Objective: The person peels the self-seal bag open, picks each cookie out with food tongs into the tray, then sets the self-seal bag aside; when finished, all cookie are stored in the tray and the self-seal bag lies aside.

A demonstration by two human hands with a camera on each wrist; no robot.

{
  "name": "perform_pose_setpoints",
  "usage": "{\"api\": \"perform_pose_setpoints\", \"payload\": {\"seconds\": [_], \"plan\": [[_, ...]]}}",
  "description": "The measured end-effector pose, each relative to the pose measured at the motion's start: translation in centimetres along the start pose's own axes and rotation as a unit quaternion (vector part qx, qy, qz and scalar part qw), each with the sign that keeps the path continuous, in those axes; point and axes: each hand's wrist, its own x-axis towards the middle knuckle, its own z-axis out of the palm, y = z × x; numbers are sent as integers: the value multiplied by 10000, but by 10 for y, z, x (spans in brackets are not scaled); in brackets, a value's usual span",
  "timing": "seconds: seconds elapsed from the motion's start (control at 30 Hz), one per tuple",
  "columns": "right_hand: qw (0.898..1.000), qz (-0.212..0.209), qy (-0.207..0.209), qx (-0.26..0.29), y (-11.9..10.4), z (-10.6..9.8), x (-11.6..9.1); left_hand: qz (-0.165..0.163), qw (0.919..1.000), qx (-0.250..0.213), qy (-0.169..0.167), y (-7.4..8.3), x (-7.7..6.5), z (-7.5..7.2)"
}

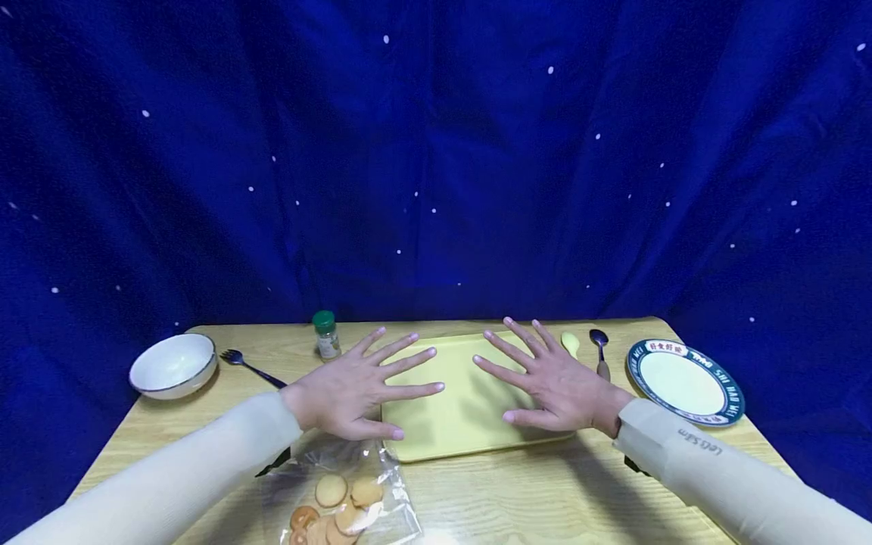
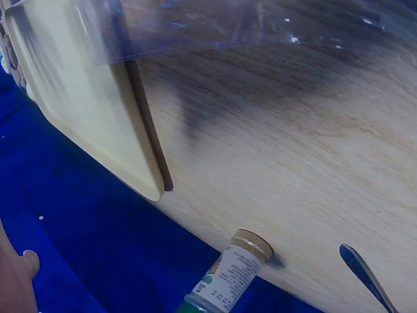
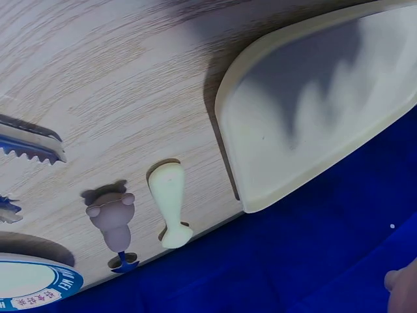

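Observation:
My left hand [image 1: 364,386] is held palm down with fingers spread, over the left edge of a pale yellow tray [image 1: 470,446]. Across from it, my right hand [image 1: 555,382] hovers above the tray's right side, its fingers also straight and apart. Neither holds anything. A clear plastic bag of round cookies [image 1: 331,490] lies just below the left hand. Behind that hand stands a green-capped seasoning jar [image 1: 326,337], seen also in the left wrist view as a labelled jar [image 2: 228,274]. Past the right hand lies a pale yellow spoon [image 1: 571,344].
At the left are a white bowl [image 1: 173,367] and a dark fork [image 1: 252,367]. On the right lie a dark spoon [image 1: 599,344] and a blue-rimmed plate [image 1: 684,382]. Serrated tongs [image 3: 32,143] show in the right wrist view. A blue curtain [image 1: 436,151] hangs behind the wooden table [image 1: 504,499].

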Motion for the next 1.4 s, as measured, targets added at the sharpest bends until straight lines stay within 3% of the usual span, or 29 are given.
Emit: {"api": "perform_pose_setpoints", "payload": {"seconds": [0.33, 0.43, 0.5, 0.6, 0.67, 0.73, 0.8, 0.87, 0.93, 0.97, 1.0, 1.07, 1.17, 1.33, 1.4], "plan": [[9997, 51, -121, 222, 0, 0, 5, -196, 9996, -179, 11, 2, -6, -1], [9932, 467, -438, 976, -4, 0, 15, -594, 9962, -620, -127, 2, -13, -2], [9748, 879, -659, 1940, -10, 1, 27, -1001, 9891, -1052, -232, 1, -20, -3], [9216, 1349, -880, 3531, -27, 4, 56, -1675, 9649, -1949, -537, -5, -34, -2], [8822, 1451, -1057, 4352, -42, 9, 78, -1978, 9406, -2647, -783, -9, -44, 1], [8447, 1596, -1345, 4929, -58, 14, 98, -2276, 9063, -3377, -1130, -12, -55, 4], [8164, 1878, -1606, 5219, -75, 18, 115, -2526, 8648, -4101, -1418, -13, -65, 7], [8016, 2140, -1812, 5281, -89, 21, 128, -2769, 8230, -4675, -1654, -12, -72, 8], [8049, 2251, -1975, 5123, -101, 23, 137, -2946, 7900, -5052, -1844, -11, -77, 10], [8080, 2273, -2052, 5033, -105, 24, 140, -2964, 7789, -5193, -1892, -9, -79, 10], [8122, 2239, -2106, 4958, -109, 24, 142, -2939, 7709, -5311, -1929, -8, -80, 11], [8159, 2155, -2195, 4896, -114, 25, 144, -2844, 7668, -5402, -1984, -6, -81, 13], [8108, 2066, -2177, 5026, -117, 26, 142, -2767, 7641, -5471, -2006, -2, -80, 14], [8041, 1998, -2184, 5156, -114, 18, 123, -2735, 7451, -5760, -1959, 10, -72, 12], [8042, 1970, -2267, 5129, -112, 10, 110, -2598, 7479, -5801, -1914, 17, -65, 12]]}}
